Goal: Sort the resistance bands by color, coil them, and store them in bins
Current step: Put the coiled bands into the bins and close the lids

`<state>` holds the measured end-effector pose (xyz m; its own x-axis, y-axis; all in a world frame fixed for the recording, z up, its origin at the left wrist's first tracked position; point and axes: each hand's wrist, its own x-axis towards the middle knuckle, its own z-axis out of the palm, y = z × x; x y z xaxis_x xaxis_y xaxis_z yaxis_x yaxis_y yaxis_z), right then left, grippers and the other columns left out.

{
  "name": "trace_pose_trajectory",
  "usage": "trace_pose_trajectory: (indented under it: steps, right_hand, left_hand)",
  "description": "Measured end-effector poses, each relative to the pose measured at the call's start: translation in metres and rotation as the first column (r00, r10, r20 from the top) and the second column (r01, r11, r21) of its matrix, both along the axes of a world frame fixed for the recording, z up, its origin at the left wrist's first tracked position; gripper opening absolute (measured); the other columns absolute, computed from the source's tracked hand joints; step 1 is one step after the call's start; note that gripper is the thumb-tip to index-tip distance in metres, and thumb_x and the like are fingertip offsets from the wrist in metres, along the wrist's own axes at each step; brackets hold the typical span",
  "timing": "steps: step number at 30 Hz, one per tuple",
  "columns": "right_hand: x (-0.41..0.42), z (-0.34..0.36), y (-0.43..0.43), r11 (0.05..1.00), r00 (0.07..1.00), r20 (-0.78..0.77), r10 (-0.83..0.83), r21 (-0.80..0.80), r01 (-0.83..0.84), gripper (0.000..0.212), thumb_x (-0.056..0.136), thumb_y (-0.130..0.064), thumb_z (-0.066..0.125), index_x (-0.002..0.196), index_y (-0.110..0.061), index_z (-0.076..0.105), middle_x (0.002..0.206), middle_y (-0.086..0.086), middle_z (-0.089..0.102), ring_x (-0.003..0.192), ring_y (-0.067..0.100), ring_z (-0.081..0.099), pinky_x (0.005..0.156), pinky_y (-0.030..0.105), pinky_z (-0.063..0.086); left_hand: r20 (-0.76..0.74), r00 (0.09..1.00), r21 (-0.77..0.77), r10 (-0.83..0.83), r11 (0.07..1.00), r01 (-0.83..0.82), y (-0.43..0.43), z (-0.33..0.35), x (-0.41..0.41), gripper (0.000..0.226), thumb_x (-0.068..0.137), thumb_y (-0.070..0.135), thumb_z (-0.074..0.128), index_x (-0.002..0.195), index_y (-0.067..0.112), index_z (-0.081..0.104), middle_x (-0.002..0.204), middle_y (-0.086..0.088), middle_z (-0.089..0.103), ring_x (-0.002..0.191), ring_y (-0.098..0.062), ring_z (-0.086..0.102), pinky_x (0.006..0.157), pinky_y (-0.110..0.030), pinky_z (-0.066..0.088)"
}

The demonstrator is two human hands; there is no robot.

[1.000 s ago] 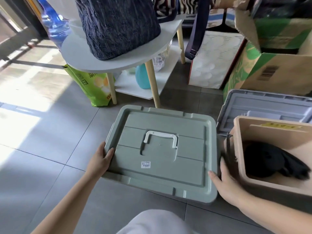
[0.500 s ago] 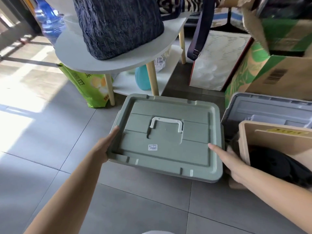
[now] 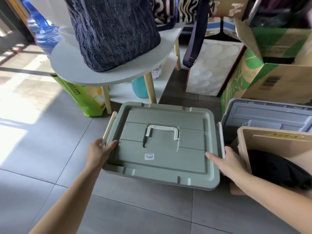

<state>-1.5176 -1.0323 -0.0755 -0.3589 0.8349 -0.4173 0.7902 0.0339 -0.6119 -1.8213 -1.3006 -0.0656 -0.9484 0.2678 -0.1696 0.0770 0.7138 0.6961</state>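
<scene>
A sage-green storage bin sits on the tiled floor with its lid (image 3: 162,149) on and a white carry handle lying flat in the middle. White side latches stand raised, the left latch (image 3: 109,125) and the right latch (image 3: 220,135). My left hand (image 3: 98,152) holds the left latch, thumb on the lid's rim. My right hand (image 3: 228,161) holds the right latch, thumb stretched across the lid. To the right, an open beige bin (image 3: 270,141) contains a heap of black bands (image 3: 276,171).
A grey bin lid (image 3: 263,112) lies behind the beige bin. A white side table (image 3: 70,70) bearing a dark blue bag (image 3: 111,31) stands just beyond the green bin. A green sack (image 3: 81,97) leans at its leg, and a cardboard box (image 3: 278,81) is at the right.
The green bin has moved away from me toward the side table. The white latches now stand up at both sides, with my hands shifted onto them.
</scene>
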Motion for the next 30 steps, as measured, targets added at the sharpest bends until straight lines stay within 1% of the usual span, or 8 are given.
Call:
trace_pose_trajectory:
  steps: [10,12,14,16,20,23,26,30]
  right_hand:
    - [-0.038,0.017,-0.011,0.955,0.970,0.119,0.210,0.186,-0.230,0.032,0.086,-0.048,0.058,0.096,-0.019,0.064,0.085,0.000,0.068,0.081,0.024,0.063,0.066,0.031,0.051]
    - [-0.039,0.019,-0.012,0.950,0.960,0.138,0.245,0.161,-0.266,0.036,0.085,-0.052,0.056,0.097,-0.018,0.062,0.088,0.001,0.069,0.081,0.023,0.064,0.071,0.035,0.054]
    - [-0.035,0.024,-0.008,0.934,0.931,0.155,0.329,0.094,-0.345,0.044,0.085,-0.057,0.053,0.102,-0.017,0.058,0.090,-0.001,0.068,0.079,0.019,0.065,0.072,0.037,0.055]
    - [-0.028,0.027,-0.001,0.912,0.904,0.148,0.401,0.026,-0.409,0.051,0.085,-0.060,0.051,0.112,-0.017,0.056,0.096,-0.001,0.067,0.084,0.016,0.064,0.078,0.038,0.053]
    - [-0.004,0.040,0.036,0.947,0.947,0.041,0.320,-0.045,-0.318,0.065,0.088,-0.051,0.055,0.140,-0.015,0.041,0.133,0.006,0.055,0.117,0.018,0.056,0.100,0.031,0.044]
    - [0.030,0.053,0.083,0.950,0.958,0.044,0.282,0.126,-0.285,0.056,0.090,-0.043,0.057,0.138,-0.018,0.045,0.134,0.003,0.055,0.120,0.018,0.054,0.098,0.030,0.043]
    - [0.077,0.059,0.145,0.931,0.977,0.070,0.204,0.296,-0.215,0.051,0.091,-0.040,0.057,0.135,-0.016,0.048,0.133,0.004,0.056,0.120,0.021,0.054,0.097,0.032,0.042]
    - [0.143,0.047,0.240,0.924,0.984,0.165,0.061,0.364,-0.119,0.055,0.089,-0.040,0.057,0.136,-0.015,0.043,0.135,0.010,0.051,0.123,0.029,0.048,0.095,0.037,0.042]
  left_hand:
    - [-0.211,0.977,-0.224,-0.019,0.974,-0.030,-0.003,0.005,-0.022,0.041,0.084,0.036,0.063,0.065,0.006,0.045,0.058,-0.009,0.050,0.062,-0.032,0.049,0.053,-0.034,0.037]
    - [-0.209,0.972,-0.322,-0.103,0.946,0.031,0.005,0.011,-0.026,0.027,0.086,0.034,0.060,0.077,0.009,0.055,0.086,-0.015,0.063,0.088,-0.037,0.057,0.074,-0.044,0.047]
    - [-0.253,0.938,-0.374,-0.237,0.918,0.131,0.027,0.015,-0.016,0.037,0.089,0.032,0.058,0.117,0.008,0.056,0.135,-0.018,0.049,0.128,-0.035,0.041,0.105,-0.051,0.029]
    - [-0.325,0.852,-0.323,-0.409,0.895,0.306,0.069,0.023,0.009,0.056,0.090,0.034,0.056,0.138,0.010,0.041,0.150,-0.010,0.035,0.140,-0.027,0.027,0.114,-0.050,0.012]
    - [-0.288,0.650,-0.230,-0.704,0.709,0.666,0.174,0.026,0.090,0.057,0.091,0.037,0.053,0.142,0.014,0.038,0.148,-0.004,0.039,0.140,-0.022,0.028,0.116,-0.046,0.018]
    - [-0.224,0.603,-0.105,-0.765,0.634,0.766,0.244,0.023,0.147,0.058,0.089,0.033,0.056,0.141,0.013,0.038,0.145,-0.005,0.041,0.134,-0.023,0.035,0.111,-0.035,0.027]
    - [-0.112,0.625,-0.030,-0.772,0.632,0.775,0.309,0.022,0.187,0.064,0.086,0.031,0.061,0.140,0.010,0.036,0.144,-0.010,0.040,0.133,-0.025,0.035,0.107,-0.032,0.029]
    - [0.039,0.771,0.002,-0.636,0.772,0.636,0.387,0.015,0.205,0.056,0.082,0.030,0.063,0.130,0.010,0.043,0.129,-0.015,0.051,0.116,-0.030,0.052,0.095,-0.037,0.045]
